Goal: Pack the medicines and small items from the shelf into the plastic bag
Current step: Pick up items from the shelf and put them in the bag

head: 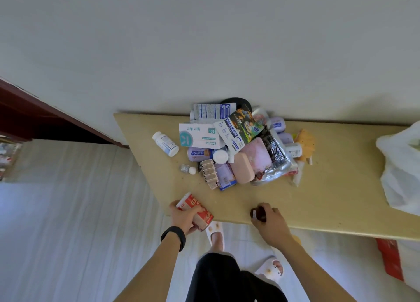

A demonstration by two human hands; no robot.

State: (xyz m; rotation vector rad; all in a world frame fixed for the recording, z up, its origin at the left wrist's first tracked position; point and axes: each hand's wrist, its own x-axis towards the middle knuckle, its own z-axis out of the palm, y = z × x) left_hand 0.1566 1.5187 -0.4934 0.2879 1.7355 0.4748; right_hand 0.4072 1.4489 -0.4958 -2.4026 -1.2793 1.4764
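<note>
Left hand: we grip a red can at the shelf edge.
Right hand: we clasp a dark bottle.

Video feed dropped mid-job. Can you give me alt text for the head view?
The left hand grips a red-and-white can and the right hand a small dark bottle, both at the near edge of the wooden shelf. Beyond them lies a heap of medicine boxes, bottles and packets; a white plastic bag sits at far right.

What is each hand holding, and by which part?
The left hand grips a red can around its side; the right hand holds a small dark bottle round its body.
</note>
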